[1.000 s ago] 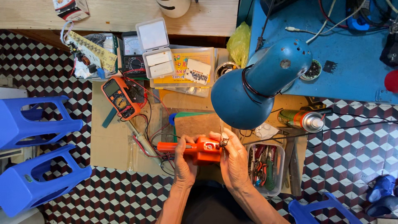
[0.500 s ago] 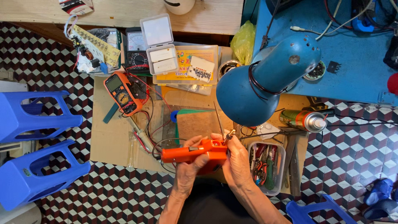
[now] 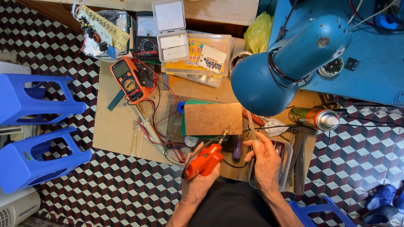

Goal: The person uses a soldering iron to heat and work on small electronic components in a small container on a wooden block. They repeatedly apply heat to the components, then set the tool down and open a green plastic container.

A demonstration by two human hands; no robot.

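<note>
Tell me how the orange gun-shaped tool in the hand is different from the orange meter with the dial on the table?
The orange gun-shaped soldering tool is gripped in the left hand, lifted, metal tip pointing up toward the wooden board. The orange meter with a dial lies flat on the cardboard, untouched. The tool is long and pistol-shaped; the meter is a flat rectangle with a screen. Both are orange, with wires.

Bright even light, sharp, soft shadows

Just one view here — a head-worn camera looking almost straight down from well above the cardboard work mat on the tiled floor. The wearer's forearms come in from the bottom edge, and a blue lamp shade sits closest to the lens — upper right.
</note>
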